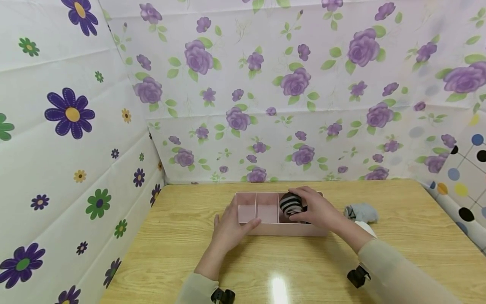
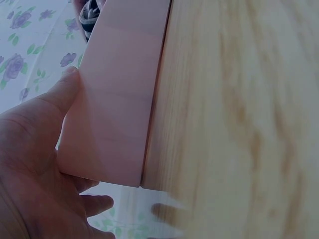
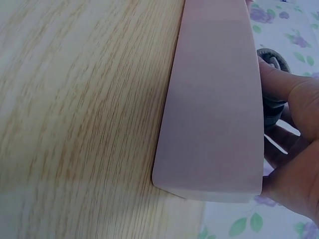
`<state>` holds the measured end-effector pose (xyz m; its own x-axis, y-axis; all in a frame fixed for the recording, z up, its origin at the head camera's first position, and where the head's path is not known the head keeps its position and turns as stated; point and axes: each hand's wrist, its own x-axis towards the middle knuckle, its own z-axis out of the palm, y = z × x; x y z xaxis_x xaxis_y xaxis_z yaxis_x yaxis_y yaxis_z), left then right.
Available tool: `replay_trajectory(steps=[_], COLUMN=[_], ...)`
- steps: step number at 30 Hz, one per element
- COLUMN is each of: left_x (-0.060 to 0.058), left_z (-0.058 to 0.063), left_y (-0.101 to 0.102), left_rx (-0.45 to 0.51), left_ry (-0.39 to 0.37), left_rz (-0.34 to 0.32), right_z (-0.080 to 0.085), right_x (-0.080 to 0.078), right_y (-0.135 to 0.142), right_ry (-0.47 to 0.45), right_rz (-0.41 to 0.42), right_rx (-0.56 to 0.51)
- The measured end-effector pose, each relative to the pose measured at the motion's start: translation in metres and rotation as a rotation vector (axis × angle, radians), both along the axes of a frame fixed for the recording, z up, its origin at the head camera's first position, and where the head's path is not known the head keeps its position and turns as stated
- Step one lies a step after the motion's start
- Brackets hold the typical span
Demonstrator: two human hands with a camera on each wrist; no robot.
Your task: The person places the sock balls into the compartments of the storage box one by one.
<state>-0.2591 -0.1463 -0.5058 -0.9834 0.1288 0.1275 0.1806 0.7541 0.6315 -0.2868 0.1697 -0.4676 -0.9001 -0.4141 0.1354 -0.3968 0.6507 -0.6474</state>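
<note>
A pink box (image 1: 279,229) with compartments stands on the table, its long side towards me. My left hand (image 1: 229,228) holds its left end, thumb over the front rim and fingers along the end wall. In the left wrist view the left hand (image 2: 35,164) is at the box's corner. My right hand (image 1: 317,209) grips a rolled-up sock (image 1: 290,204) with black and grey stripes, between thumb and fingers, at the box's right part. The right wrist view shows the right hand (image 3: 299,114) behind the box wall (image 3: 214,109), which partly hides the dark roll.
Right of the box lies a grey rolled cloth (image 1: 362,212), like another sock. Beside it a white item (image 1: 365,228) is partly covered by my right forearm. The wooden table (image 1: 182,236) meets flowered cloth walls (image 1: 235,147) at the back and left.
</note>
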Motion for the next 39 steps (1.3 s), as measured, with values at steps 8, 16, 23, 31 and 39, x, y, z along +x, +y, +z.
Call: replay_trajectory(steps=[8, 16, 23, 31, 39], left_x=[0.001, 0.001, 0.001, 0.001, 0.001], left_z=[0.002, 0.001, 0.001, 0.001, 0.001], left_y=[0.000, 0.000, 0.000, 0.000, 0.000], left_rx=[-0.001, 0.002, -0.002, -0.003, 0.000], left_ry=[-0.005, -0.004, -0.001, 0.003, 0.010], left_rz=[0.002, 0.001, 0.000, 0.001, -0.002], right_z=[-0.004, -0.006, -0.005, -0.005, -0.005], right_x=[-0.003, -0.003, -0.002, 0.000, 0.008], right_y=[-0.002, -0.001, 0.002, 0.010, 0.020], right_ry=[0.012, 0.021, 0.023, 0.025, 0.053], right_rz=[-0.011, -0.008, 0.025, 0.019, -0.015], right_rx=[0.043, 0.057, 0.019, 0.014, -0.015])
